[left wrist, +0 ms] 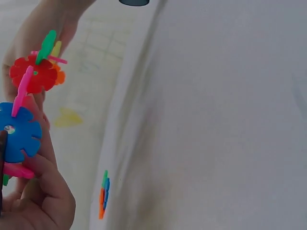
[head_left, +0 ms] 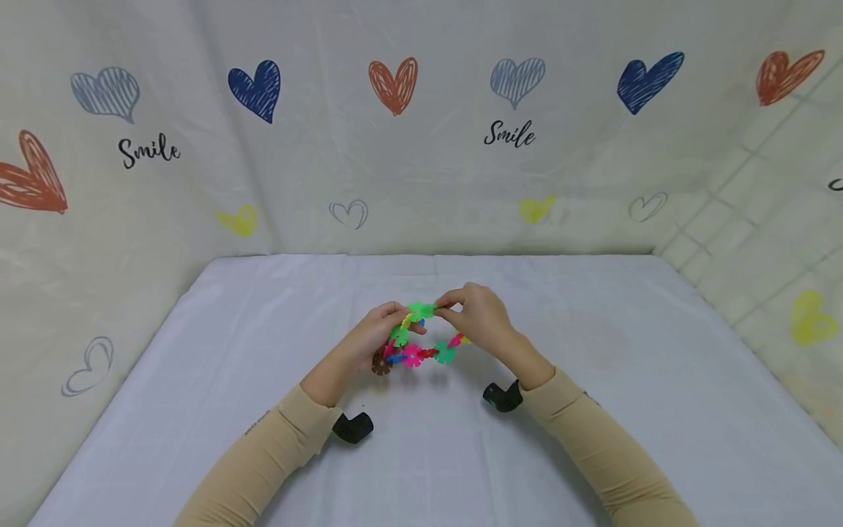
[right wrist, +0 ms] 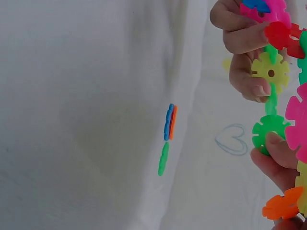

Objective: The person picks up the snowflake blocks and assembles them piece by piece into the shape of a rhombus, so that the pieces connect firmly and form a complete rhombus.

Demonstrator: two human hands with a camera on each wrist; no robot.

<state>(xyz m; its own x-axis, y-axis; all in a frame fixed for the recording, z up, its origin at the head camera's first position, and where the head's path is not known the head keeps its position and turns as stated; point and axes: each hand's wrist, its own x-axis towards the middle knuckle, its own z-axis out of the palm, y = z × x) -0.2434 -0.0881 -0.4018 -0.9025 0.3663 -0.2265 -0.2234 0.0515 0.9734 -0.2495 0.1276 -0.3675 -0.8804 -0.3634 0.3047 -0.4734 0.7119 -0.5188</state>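
A chain of interlocking flower-shaped plastic discs (head_left: 413, 356), in pink, green, red, blue, yellow and brown, hangs between the two hands in a loop. My left hand (head_left: 382, 329) grips its left side, its fingers around a yellow disc (right wrist: 271, 72) in the right wrist view. At the loop's top, my right hand (head_left: 484, 318) pinches a green disc (right wrist: 268, 134) between thumb and finger. A blue disc (left wrist: 21, 134) and a red disc (left wrist: 33, 74) of the chain show close up in the left wrist view.
Loose blue and orange discs (right wrist: 170, 122) and a green disc (right wrist: 163, 159) show beyond the hands on the white cloth. Black wrist mounts (head_left: 503, 397) sit below both forearms. A heart-printed curtain (head_left: 435, 161) rises behind the white-covered table (head_left: 579, 439).
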